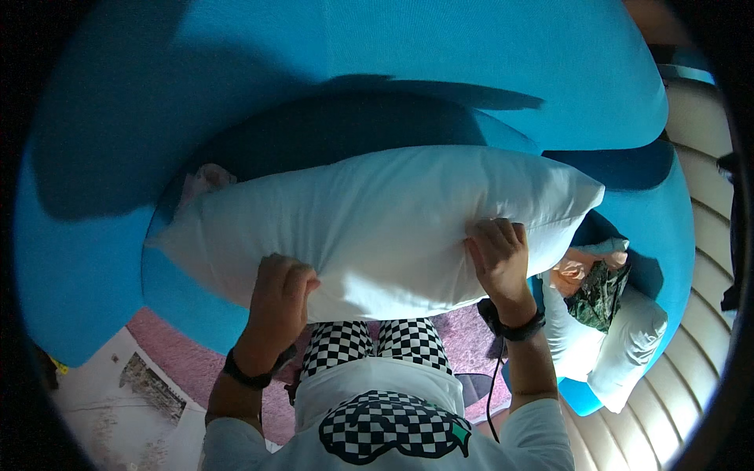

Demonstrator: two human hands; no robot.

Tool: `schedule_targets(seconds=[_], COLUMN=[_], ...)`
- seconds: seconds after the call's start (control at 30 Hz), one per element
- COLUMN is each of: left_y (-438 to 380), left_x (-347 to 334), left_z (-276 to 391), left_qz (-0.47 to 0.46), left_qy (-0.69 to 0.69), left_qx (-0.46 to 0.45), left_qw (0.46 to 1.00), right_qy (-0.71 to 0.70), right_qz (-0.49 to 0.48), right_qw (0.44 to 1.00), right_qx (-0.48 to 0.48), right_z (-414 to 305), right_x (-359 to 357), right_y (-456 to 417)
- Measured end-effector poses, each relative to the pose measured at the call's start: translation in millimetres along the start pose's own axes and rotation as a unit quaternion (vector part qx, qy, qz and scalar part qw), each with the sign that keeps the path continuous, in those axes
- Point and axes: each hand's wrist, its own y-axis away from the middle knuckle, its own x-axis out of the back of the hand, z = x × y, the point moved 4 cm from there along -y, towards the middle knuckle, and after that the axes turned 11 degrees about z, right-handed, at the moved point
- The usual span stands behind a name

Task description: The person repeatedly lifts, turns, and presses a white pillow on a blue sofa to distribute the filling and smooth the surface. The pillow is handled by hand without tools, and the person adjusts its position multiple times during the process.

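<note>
A plump white pillow [389, 224] spans the space in front of me, above my knees and against the blue sofa [483, 41]. My left hand [283, 288] pinches its near side left of the middle, and creases fan out from the fingers. Farther right, my right hand [499, 253] has its fingers curled into the fabric, which puckers around the fingertips. Both wrists wear dark bands. Behind the pillow's left end, a pale pink cloth [207, 179] partly shows; the rest is hidden.
On the sofa's right part lie more white pillows [630, 347], a peach cloth [572, 271] and a camouflage-patterned cloth [598, 297]. A cream padded panel [701, 265] runs along the right. Below are a pink rug [177, 335] and pale flooring [100, 406]. A black cable [492, 388] hangs by my right arm.
</note>
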Motion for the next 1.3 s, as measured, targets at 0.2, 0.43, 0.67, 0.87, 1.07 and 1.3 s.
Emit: schedule_targets(seconds=[0.2, 0.43, 0.67, 0.87, 1.07, 1.3], left_y=[31, 56, 120, 145, 154, 145], left_x=[16, 60, 22, 2, 15, 13], left_z=[19, 57, -2, -12, -15, -11], left_qz=[-0.015, 0.006, -0.093, -0.037, -0.087, -0.235], left_qy=[0.004, -0.005, -0.157, -0.181, -0.133, -0.127], left_qx=[0.02, -0.012, 0.048, 0.008, 0.078, 0.227], left_qw=[1.0, 1.0, 0.982, 0.983, 0.984, 0.937], right_qy=[-0.056, -0.1, -0.125, -0.114, 0.0, 0.013], right_qz=[-0.01, 0.005, -0.029, 0.005, -0.028, -0.011], right_qw=[0.998, 0.995, 0.991, 0.993, 1.0, 0.999], right_qx=[-0.001, 0.001, 0.047, 0.018, 0.005, -0.042], right_z=[-14, -48, -72, -58, 0, 33], right_x=[24, 101, 20, 34, 78, 107], right_y=[14, 29, 67, 71, 90, 117])
